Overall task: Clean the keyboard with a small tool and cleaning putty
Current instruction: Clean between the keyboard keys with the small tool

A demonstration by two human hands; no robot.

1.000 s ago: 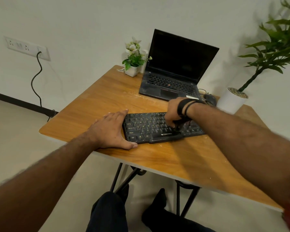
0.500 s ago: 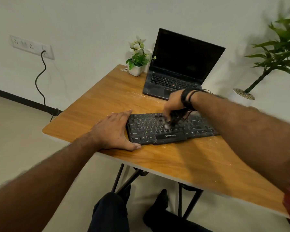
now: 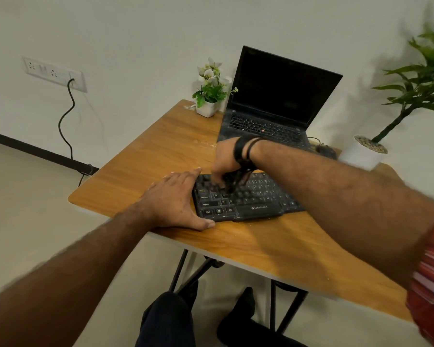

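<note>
On the near half of the table [image 3: 161, 156], head view: I log the keyboard [image 3: 246, 199] lying black and flat, close to the near edge.
Keyboard axis: long side runs left to right, roughly along the near edge; its right end is hidden under the right forearm.
Left hand [image 3: 173, 201]: fingers straight and together, palm flat on the wood, thumb along the near-left corner of the keyboard, fingertips at its far-left corner. I read this as bracing, not gripping.
Right hand [image 3: 226, 161]: curled over the far-left key rows, fingertips pointing down at the keys. It seems to pinch something dark and stringy; motion blur stops me calling it tool or putty.
Key relation: the uncleaned run of keys extends rightward from the right fingers along the long axis; the right hand is the working one, already over the keys, the left stays at the end.
Judgement: work appears to sit at the left end of the board; most rows probably remain.
Far edge: laptop [image 3: 281, 108] open, screen dark; small flower pot [image 3: 207, 108] at the far-left corner.
Risk: keyboard could slide if the bracing palm lifts.
</note>
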